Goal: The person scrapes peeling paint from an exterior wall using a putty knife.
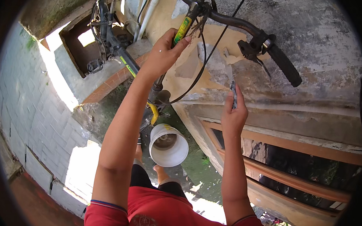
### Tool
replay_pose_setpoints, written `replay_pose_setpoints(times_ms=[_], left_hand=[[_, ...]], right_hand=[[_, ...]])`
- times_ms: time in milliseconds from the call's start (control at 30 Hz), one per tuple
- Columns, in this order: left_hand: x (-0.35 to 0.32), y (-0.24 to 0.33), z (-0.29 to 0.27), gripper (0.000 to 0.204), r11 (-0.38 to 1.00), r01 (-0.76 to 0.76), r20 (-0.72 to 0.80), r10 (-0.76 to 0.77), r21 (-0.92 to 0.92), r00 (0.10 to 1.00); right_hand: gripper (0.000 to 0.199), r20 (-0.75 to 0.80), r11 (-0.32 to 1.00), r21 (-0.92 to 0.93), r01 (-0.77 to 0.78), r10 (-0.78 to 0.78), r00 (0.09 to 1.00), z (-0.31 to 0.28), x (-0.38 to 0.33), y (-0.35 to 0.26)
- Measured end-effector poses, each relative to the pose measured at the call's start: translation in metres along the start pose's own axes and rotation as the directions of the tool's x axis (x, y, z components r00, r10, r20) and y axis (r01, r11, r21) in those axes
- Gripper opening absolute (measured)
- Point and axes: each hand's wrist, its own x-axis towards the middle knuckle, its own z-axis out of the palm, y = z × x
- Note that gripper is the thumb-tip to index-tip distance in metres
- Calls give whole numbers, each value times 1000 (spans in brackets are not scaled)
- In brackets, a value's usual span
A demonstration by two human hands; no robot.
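My left hand [163,56] is closed around the black handlebar post [183,30] of a bicycle, just below a yellow-green sticker. The bicycle's curved black handlebar [233,20] reaches right, ending in a ribbed grip [285,65] with a brake lever [263,67]. In my right hand [234,118] is a slim knife-like tool [233,91] with a grey handle, its narrow blade pointing up beside the wall. Whether the blade touches the wall, I cannot tell. Behind it the wall [306,41] has peeling, patchy grey and cream paint.
A white bucket [179,155] stands below the bicycle, near my bare feet. Black cables [195,78] loop between my hands. Under the wall runs a wood-framed window [293,145]. Grey paving [34,122] lies at left, beside a brick-edged ledge [112,81].
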Motion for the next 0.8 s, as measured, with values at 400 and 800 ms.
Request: replay_pose_setpoints(times_ms=[400, 800], left_hand=[[1, -4, 1, 32, 999, 2, 7, -2, -37, 1000], [-1, -5, -5, 34, 999, -15, 12, 16, -33, 1000]], right_hand=[[37, 146, 925, -327, 193, -152, 978, 21, 3, 26], [34, 165, 902, -337, 269, -225, 960, 60, 20, 27]])
